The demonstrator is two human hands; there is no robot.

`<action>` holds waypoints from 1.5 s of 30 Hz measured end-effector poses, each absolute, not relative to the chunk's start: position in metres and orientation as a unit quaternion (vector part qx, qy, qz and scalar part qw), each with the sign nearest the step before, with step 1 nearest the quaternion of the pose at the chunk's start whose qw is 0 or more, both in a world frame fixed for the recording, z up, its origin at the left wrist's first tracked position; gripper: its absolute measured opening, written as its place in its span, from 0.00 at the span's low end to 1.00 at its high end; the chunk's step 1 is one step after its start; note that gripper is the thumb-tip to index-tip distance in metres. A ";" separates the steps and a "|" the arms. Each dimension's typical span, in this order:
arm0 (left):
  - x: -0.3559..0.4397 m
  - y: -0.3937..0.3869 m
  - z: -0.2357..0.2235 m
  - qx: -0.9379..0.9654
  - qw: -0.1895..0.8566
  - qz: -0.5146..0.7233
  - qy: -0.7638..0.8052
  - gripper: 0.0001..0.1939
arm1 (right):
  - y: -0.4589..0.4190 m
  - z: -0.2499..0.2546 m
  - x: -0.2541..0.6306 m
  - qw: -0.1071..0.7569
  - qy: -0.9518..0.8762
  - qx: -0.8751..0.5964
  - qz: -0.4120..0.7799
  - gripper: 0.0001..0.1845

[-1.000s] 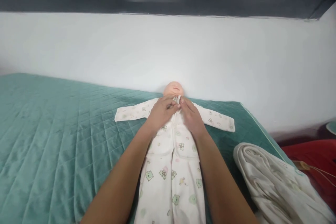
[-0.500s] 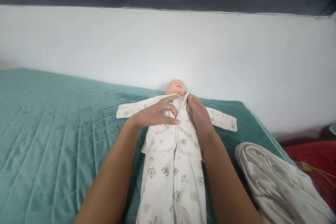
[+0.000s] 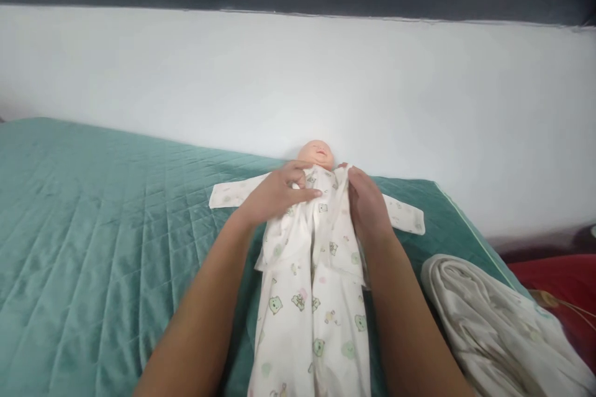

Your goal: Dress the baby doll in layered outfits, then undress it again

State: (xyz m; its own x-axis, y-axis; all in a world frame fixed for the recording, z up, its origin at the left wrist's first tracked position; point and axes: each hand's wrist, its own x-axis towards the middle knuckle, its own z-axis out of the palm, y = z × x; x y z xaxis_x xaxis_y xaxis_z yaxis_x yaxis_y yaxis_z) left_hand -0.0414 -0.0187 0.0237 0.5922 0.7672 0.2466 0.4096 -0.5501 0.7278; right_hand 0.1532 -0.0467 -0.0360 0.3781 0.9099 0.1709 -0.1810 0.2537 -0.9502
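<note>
A baby doll (image 3: 315,153) lies on its back on a teal quilted bed (image 3: 93,223), head toward the wall. It wears a white romper (image 3: 311,298) printed with small bears, sleeves spread out to both sides. My left hand (image 3: 278,196) rests on the doll's chest and pinches the left front flap of the romper near the collar. My right hand (image 3: 367,205) is closed on the right front flap and holds it away from the chest, so the top front gapes between my hands.
A rumpled white cloth (image 3: 488,322) lies at the bed's right edge. Beyond it, something red (image 3: 563,285) sits lower down. A white wall (image 3: 298,87) stands directly behind the doll's head, with a dark window frame above.
My hands moved apart from the middle of the chest, drawing the romper's two front flaps open. The view dropped slightly.
</note>
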 end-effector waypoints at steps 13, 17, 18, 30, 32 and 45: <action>-0.060 0.012 -0.020 0.781 0.042 0.213 0.586 0.15 | -0.038 -0.064 0.193 0.416 -0.596 -0.680 0.093 0.22; -0.050 0.023 -0.043 0.780 0.039 0.258 0.568 0.15 | -0.033 -0.071 0.189 0.310 -0.633 -0.707 0.044 0.31; -0.050 0.026 -0.046 0.775 0.035 0.260 0.575 0.14 | -0.033 -0.073 0.192 0.293 -0.630 -0.718 0.030 0.33; -0.101 0.039 -0.068 0.711 0.045 0.286 0.641 0.16 | -0.046 -0.067 0.207 0.370 -0.547 -0.751 -0.004 0.26; -0.098 0.035 -0.070 0.714 0.038 0.291 0.636 0.17 | -0.053 -0.049 0.187 0.411 -0.554 -0.724 0.003 0.23; -0.093 0.028 -0.065 0.731 0.051 0.248 0.633 0.17 | 0.012 0.009 0.038 -0.063 -0.827 -0.558 0.003 0.16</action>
State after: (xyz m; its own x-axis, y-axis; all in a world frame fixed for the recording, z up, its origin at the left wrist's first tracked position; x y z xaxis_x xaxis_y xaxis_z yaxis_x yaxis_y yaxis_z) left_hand -0.0930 0.0284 -0.0651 0.0752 0.9513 0.2990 0.9009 -0.1933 0.3887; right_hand 0.0381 0.0121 0.0094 -0.3690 0.9233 -0.1069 0.9240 0.3768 0.0651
